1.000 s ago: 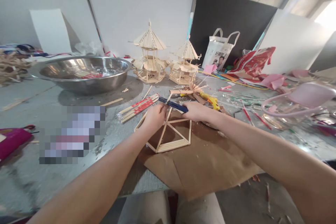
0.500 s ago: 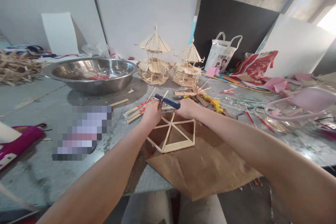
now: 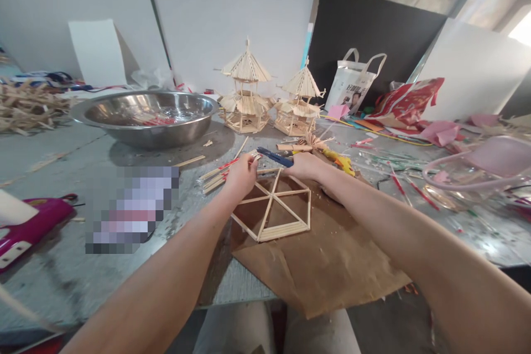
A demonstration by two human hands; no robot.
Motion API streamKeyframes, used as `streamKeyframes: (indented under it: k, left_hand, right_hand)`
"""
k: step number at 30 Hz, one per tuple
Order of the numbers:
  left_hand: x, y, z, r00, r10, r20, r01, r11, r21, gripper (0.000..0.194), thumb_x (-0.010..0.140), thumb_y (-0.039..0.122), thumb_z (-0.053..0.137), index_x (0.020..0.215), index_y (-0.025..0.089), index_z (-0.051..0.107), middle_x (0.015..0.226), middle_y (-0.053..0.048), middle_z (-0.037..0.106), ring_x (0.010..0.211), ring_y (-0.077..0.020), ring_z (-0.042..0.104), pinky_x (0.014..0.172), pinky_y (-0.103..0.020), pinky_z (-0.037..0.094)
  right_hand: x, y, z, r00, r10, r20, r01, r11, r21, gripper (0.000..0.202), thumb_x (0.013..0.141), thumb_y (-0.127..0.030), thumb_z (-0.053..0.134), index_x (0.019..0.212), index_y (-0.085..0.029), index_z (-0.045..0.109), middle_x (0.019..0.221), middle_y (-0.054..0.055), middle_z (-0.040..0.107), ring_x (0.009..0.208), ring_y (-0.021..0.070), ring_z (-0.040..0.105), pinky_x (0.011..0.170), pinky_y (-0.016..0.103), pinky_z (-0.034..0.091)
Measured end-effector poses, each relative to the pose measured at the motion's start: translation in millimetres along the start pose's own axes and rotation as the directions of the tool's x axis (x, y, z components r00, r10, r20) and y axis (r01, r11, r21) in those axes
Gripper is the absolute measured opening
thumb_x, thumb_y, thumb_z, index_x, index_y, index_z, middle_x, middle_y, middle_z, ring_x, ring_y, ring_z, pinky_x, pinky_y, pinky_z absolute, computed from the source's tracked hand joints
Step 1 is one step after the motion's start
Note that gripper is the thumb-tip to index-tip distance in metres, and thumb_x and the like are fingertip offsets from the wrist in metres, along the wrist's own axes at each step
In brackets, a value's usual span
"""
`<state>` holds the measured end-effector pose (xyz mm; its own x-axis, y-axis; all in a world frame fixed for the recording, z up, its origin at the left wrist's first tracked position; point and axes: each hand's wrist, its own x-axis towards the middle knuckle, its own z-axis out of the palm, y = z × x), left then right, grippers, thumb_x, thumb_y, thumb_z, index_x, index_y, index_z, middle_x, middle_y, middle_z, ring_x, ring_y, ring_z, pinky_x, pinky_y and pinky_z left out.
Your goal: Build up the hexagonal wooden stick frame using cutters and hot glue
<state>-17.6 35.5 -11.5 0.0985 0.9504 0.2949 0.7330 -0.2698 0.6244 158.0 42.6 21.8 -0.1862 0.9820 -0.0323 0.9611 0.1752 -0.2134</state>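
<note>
My left hand (image 3: 244,176) pinches pale wooden sticks (image 3: 254,155), whose short ends show above the fingers. Closed around a dark blue cutter (image 3: 274,157) is my right hand (image 3: 306,166). The cutter's tip points left, just beside the sticks; its jaws are too small to make out. Below both hands, a hexagonal stick frame (image 3: 271,196) with spokes lies on a sheet of brown paper (image 3: 332,265). Several strips fill its near side. Loose sticks, some in red-marked wrappers (image 3: 215,177), lie left of my left hand.
A steel basin (image 3: 145,116) stands back left. Two stick pagodas (image 3: 245,94) rise behind my hands. A yellow glue gun (image 3: 338,160) lies beyond my right wrist. A purple device (image 3: 37,227) and a blurred-out object (image 3: 133,210) lie left; a pink plastic frame (image 3: 477,160) is right.
The cutter has moved right, away from the sticks in my left hand, along with my right hand. The long stick crossing it earlier no longer shows there.
</note>
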Motion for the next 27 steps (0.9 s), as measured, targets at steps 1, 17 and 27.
streamKeyframes:
  k: [1,17,27]
  left_hand:
    - [-1,1,-1.2,0.999,-0.004,0.051,0.008,0.997,-0.082,0.026,0.078,0.033,0.036,0.065,0.016,0.05,0.048,0.001,0.05,0.046,-0.0123,0.047,0.049,-0.023,0.034]
    - [-40,44,-2.5,0.812,0.166,0.56,-0.133,0.986,-0.099,0.024,0.073,0.035,0.045,0.084,0.017,0.057,0.069,-0.001,0.064,0.064,-0.0124,0.053,0.057,-0.022,0.036]
    - [-47,52,-0.2,0.816,0.101,0.569,-0.273,0.935,0.226,0.035,0.067,0.054,0.047,0.072,0.026,0.067,0.071,-0.001,0.063,0.069,-0.0156,0.053,0.057,-0.024,0.032]
  right_hand:
    - [-3,2,-2,1.0,0.005,0.001,-0.005,1.0,-0.001,0.043,0.066,-0.049,0.053,0.096,-0.02,0.061,0.094,0.006,0.064,0.087,0.0211,0.057,0.071,0.024,0.041]
    - [-55,54,27,0.947,0.273,-0.169,-0.297,0.945,-0.135,0.066,0.065,-0.066,0.039,0.103,-0.013,0.048,0.098,0.015,0.058,0.09,0.0278,0.055,0.068,0.035,0.042]
    - [-56,61,29,0.95,0.266,-0.164,-0.289,0.946,-0.143,0.072,0.064,-0.069,0.036,0.109,-0.014,0.045,0.1,0.015,0.056,0.093,0.0281,0.053,0.072,0.037,0.04]
